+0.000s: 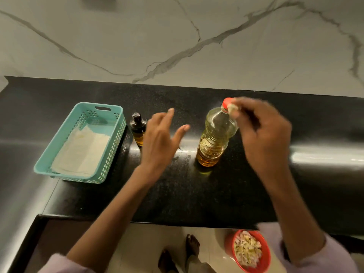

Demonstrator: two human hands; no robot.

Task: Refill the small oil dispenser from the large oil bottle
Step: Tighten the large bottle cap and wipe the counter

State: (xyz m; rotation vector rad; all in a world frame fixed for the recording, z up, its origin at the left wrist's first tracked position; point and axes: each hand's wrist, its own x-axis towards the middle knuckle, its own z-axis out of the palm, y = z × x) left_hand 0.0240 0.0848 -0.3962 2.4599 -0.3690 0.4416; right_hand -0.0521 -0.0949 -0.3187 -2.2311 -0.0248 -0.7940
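Two hands closing in on the oil, cap not yet off

Two containers are standing on the black counter [197,194], and the large oil bottle [215,138] is serving as the landmark. Far to its left a teal basket [116,133] is sitting with a white cloth [78,152] folded inside. Nearer, still left of the bottle, the small oil dispenser [137,129] is standing upright with its dark pump top on and amber oil low in its body. Between dispenser and bottle the left hand [161,140] is hovering with fingers spread and loose, gripping nothing and touching neither vessel. The bottle itself is standing upright, roughly a third full, its red cap [226,102] apparently on. Just right of the bottle's neck the right hand [264,134] is blurring with motion; its fingertips are pinching something small and pale beside the cap, though what that is I cannot tell. Below the counter edge, to the bottle's lower right, a red bowl [265,251] of pale scraps is resting on the floor.

Judging from this, the uncapping is just beginning. Doing it well is probably meaning steadying the bottle's ribbed body with the free left hand while the right is twisting the cap, keeping the bottle upright so nothing is spilling, and opening the dispenser before tipping
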